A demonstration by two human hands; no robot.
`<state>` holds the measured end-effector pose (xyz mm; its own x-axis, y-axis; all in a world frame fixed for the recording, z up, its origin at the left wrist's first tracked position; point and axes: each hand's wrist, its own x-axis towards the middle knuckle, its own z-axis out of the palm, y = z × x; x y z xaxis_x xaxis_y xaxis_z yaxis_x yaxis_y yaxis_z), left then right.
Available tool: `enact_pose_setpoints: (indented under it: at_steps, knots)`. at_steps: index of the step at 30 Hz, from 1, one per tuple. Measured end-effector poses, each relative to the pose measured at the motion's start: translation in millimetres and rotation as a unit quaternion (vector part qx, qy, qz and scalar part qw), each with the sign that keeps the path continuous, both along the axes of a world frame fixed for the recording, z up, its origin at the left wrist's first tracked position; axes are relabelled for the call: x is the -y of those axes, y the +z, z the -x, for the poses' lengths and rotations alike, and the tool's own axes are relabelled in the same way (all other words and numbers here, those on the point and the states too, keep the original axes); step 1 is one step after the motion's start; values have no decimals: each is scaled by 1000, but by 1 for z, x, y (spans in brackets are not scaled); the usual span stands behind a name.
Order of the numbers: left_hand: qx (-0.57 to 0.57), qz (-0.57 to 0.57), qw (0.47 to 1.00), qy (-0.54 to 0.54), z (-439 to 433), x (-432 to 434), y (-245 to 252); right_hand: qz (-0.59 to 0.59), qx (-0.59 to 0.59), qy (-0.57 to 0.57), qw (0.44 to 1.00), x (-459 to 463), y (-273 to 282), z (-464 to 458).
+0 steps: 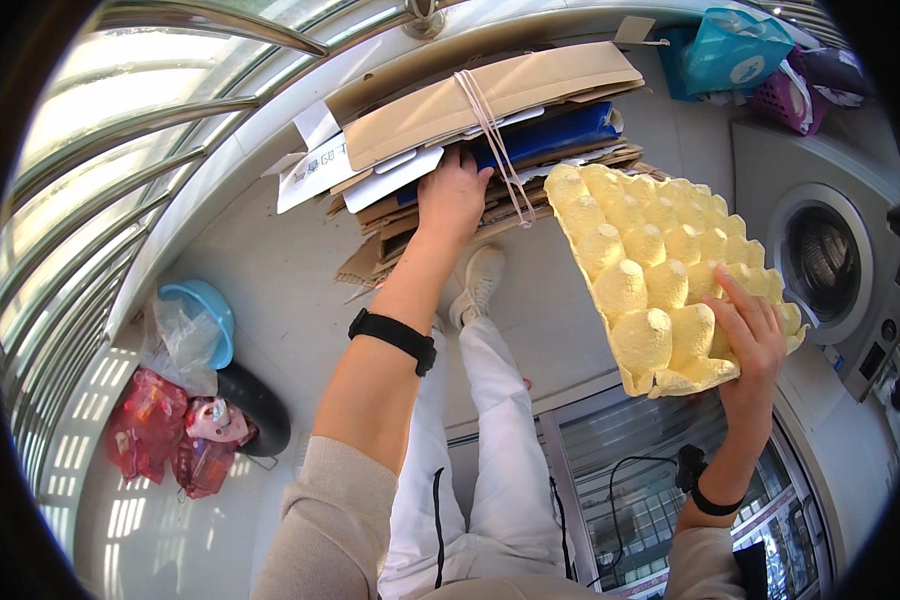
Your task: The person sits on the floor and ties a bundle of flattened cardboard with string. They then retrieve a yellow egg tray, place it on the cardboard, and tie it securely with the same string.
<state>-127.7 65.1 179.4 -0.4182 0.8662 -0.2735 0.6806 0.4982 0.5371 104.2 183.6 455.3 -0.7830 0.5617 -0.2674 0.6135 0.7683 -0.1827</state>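
A bundle of flattened cardboard (pixel 420 127) stands before me, bound with pink string (pixel 490 120). My left hand (pixel 455 191) reaches into the layers, just left of the string and beside a blue folded sheet (pixel 551 141); its fingertips are partly hidden, so what they grip does not show. White card pieces (pixel 394 178) stick out left of that hand. At the right, my right hand (pixel 754 330) holds a yellow pulp egg tray (pixel 645 262) by its lower right part, fingers spread over the cups. The tray is tilted, its left corner close to the bundle.
A front-loading washing machine (pixel 746 150) stands at the right. Behind it are a teal bag (pixel 735 56) and a purple basket (pixel 787 97). At the left lie a blue basin (pixel 229 322), red plastic bags (pixel 146 424) and a black tube (pixel 259 409). Metal railings (pixel 172 124) line the windows.
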Motion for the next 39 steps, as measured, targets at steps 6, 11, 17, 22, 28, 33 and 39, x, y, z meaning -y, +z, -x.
enact_pose_setpoints:
  at_steps: [6, 11, 17, 22, 28, 33, 39]
  knots:
    - [-5, 32, 999, 9, -7, 6, 0, -87, 2, 36, 996, -20, 20, 9]
    - [-93, -40, 995, -3, -14, 9, -12, -57, -22, 68, 996, -45, -11, 27]
    - [-46, 52, 997, 16, -20, 6, -9, 25, -35, 96, 994, -60, -36, 51]
    - [86, 144, 985, 31, -6, -2, -3, 39, -25, 150, 988, -85, -41, 61]
    - [56, 174, 983, 34, -9, -4, -10, 61, 7, 196, 979, -94, -52, 71]
    - [55, 165, 984, 26, -8, -4, -9, 51, -49, 302, 951, -127, -70, 72]
    - [-45, 149, 988, 12, -20, -2, -17, 41, -125, 253, 958, -116, -83, 79]
